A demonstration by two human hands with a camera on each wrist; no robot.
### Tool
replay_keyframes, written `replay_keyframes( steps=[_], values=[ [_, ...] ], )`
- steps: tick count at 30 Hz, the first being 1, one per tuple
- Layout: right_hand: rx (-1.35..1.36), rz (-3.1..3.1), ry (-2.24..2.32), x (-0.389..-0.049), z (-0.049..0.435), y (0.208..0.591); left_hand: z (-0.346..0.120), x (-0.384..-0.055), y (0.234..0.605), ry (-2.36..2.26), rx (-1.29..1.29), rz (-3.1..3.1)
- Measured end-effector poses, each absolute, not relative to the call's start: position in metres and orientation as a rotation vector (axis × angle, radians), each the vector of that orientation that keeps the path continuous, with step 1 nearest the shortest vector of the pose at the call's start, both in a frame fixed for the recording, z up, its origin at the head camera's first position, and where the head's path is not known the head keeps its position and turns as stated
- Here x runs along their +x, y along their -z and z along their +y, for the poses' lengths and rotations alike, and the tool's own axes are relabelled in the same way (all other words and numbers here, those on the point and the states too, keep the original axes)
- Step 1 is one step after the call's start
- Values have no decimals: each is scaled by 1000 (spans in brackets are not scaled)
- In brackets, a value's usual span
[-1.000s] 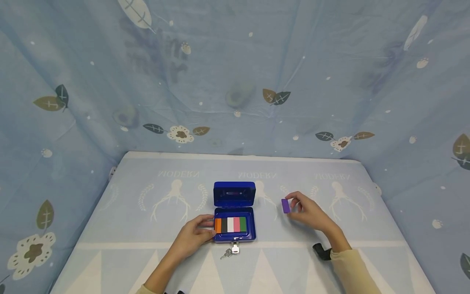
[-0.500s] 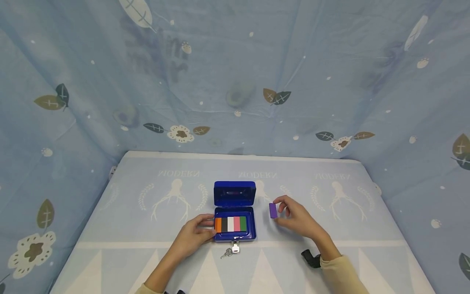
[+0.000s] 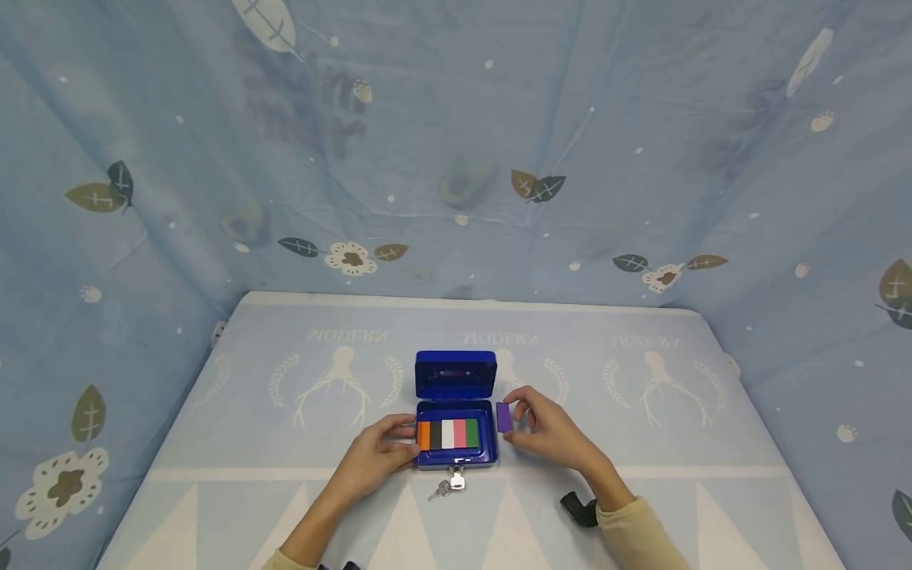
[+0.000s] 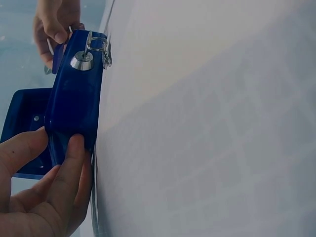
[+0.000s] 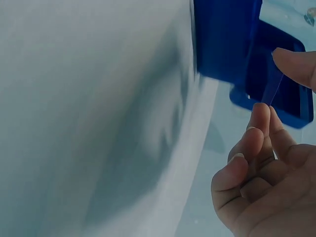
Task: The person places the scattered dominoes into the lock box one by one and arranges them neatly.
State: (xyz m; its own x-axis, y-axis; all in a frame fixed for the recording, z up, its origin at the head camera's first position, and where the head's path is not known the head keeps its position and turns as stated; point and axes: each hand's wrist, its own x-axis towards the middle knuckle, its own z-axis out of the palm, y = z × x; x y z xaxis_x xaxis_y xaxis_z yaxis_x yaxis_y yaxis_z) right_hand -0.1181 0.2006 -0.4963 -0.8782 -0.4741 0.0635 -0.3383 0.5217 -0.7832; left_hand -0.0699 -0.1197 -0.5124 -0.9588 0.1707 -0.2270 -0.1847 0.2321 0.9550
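Note:
A blue metal cash box [image 3: 488, 443] stands with its lid [image 3: 456, 375] raised. Orange, black, white, pink and green blocks [image 3: 447, 435] lie side by side inside it. My left hand [image 3: 374, 457] holds the box's left end; in the left wrist view its thumb is at the rim and its fingers lie against the outer wall. Between thumb and fingertips, my right hand [image 3: 556, 435] pinches a purple block [image 3: 503, 417] just right of the box's right rim. The purple block is edge-on in the right wrist view.
A silver lock [image 4: 82, 60] sits on the box's front, with keys [image 3: 442, 490] hanging from it toward the near side. The patterned tablecloth [image 3: 285, 396] spreads all around, and a printed curtain [image 3: 456, 142] rises behind the table.
My right hand has carried the purple block leftward and slightly nearer, from well right of the box to close beside its right rim. The left hand has stayed at the box's left end.

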Motion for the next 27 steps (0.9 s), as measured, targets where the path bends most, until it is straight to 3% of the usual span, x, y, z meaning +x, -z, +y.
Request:
replay_keyframes(
  steps=[15, 27],
  values=[
    [-753, 2601, 1182, -116, 174, 506, -120, -69, 512, -1811, -17, 2207],
    [-686, 2861, 660, -113, 156, 500, -119, -67, 512, -1845, -9, 2194]
  ],
)
